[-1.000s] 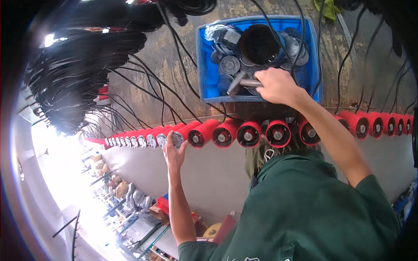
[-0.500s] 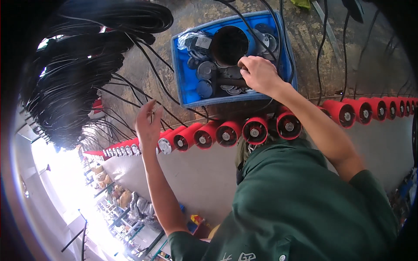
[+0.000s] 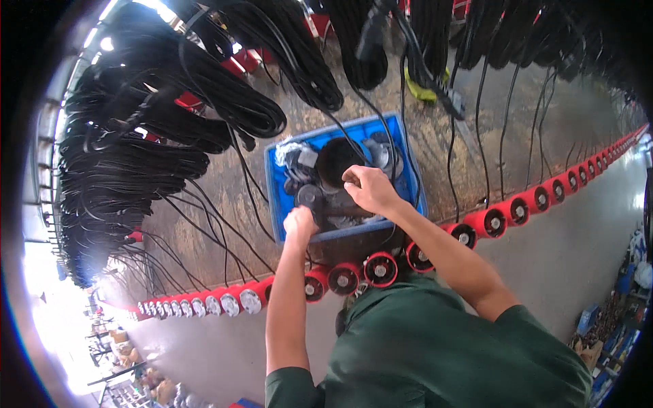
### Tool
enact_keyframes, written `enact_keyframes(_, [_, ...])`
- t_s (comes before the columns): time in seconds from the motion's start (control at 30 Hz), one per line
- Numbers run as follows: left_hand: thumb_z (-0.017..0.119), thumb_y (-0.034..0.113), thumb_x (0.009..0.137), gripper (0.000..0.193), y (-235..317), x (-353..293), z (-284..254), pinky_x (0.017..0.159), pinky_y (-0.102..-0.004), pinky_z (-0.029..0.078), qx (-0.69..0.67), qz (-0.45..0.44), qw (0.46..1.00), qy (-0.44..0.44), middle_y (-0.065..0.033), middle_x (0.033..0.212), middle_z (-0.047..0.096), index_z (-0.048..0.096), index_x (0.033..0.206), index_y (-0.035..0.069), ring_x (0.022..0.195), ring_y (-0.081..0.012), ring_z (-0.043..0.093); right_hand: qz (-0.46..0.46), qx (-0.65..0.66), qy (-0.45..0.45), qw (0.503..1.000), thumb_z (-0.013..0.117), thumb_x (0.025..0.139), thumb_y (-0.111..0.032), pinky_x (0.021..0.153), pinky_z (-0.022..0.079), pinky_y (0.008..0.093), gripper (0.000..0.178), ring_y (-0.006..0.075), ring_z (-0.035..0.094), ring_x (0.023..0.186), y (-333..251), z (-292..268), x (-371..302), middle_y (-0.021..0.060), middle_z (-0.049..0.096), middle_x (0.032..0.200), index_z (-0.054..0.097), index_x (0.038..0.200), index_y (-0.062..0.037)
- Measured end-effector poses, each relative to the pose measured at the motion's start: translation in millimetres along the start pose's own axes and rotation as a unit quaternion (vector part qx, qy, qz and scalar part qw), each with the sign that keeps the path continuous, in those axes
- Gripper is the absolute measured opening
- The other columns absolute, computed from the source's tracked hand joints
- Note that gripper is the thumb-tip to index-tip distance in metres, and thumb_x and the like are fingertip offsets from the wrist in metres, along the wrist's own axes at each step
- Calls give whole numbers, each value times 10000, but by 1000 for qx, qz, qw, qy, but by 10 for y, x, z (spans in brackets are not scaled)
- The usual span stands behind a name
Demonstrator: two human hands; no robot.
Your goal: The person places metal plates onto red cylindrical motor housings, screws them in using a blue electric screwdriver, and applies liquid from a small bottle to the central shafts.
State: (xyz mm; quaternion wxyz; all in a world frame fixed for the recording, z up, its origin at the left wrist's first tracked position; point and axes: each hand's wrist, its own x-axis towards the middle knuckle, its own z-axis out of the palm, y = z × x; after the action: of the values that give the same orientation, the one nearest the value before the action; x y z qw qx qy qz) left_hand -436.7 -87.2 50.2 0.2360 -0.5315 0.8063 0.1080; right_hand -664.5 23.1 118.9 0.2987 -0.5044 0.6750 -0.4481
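Observation:
A blue plastic bin (image 3: pixel 345 126) stands before me on the worn table. My left hand (image 3: pixel 300 223) is at its near left side, fingers curled round a dark tool with a rounded end (image 3: pixel 310 197); its exact kind is not clear. My right hand (image 3: pixel 373 189) hovers over the bin by a round black tub (image 3: pixel 333 163), thumb and fingertips pinched together. Whatever they hold is too small to make out. Grey metal discs (image 3: pixel 389 158) and a clear plastic bag of parts (image 3: pixel 296 158) lie in the bin too.
Red cylindrical housings (image 3: pixel 379 269) with open ends line the table's near edge, several with silver discs in or over them. Black cables (image 3: pixel 486 136) run from them across the table to thick hanging coils (image 3: pixel 238 109). A yellow-green item (image 3: pixel 422 88) lies beyond the bin.
My left hand has moved right, from open air left of the bin to the dark tool at its near left side. My right hand remains over the bin. The view has shifted, showing more coils.

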Motion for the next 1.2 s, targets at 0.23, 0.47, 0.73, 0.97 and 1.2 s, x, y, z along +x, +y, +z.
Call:
enact_keyframes(0.23, [794,121,781,163,-250,-31,-41,853,-474,624,-52,72,991,103,-223,1007,780,803,928,52,962,-403,765,7,-296,13,955,717,873,-113,971,553,488,310,397,626,1180,330,330,546,201,642,1203,641,1161,-31])
enact_keyframes(0.47, [779,134,791,190,-278,-189,-148,874,-492,592,-104,113,979,131,-233,1003,760,768,942,20,975,-431,731,-141,-500,-77,851,696,915,-279,790,567,398,202,293,656,1027,720,492,1002,147,654,1071,695,1021,-107])
enact_keyframes(0.73, [758,74,926,192,-632,-1422,-436,764,-329,586,-735,52,649,191,-103,937,774,750,1074,-47,845,-188,740,-153,-478,-95,860,775,869,-383,765,579,450,311,323,666,1011,575,604,900,143,669,1041,743,951,-84])
enact_keyframes(0.97, [740,95,965,254,-759,-1543,176,615,-316,611,-790,-53,599,118,-134,943,770,732,1111,-112,710,-176,724,-192,-415,-73,887,793,804,-278,813,586,495,216,360,713,917,426,463,1014,167,705,906,775,834,-65])
enact_keyframes(1.2, [771,122,947,248,-654,-1511,-71,602,-272,583,-751,-61,642,141,-116,909,776,758,1084,-85,690,-169,734,-117,-344,-35,931,785,817,-147,809,602,482,214,377,751,873,436,146,1059,174,760,889,684,980,-52])
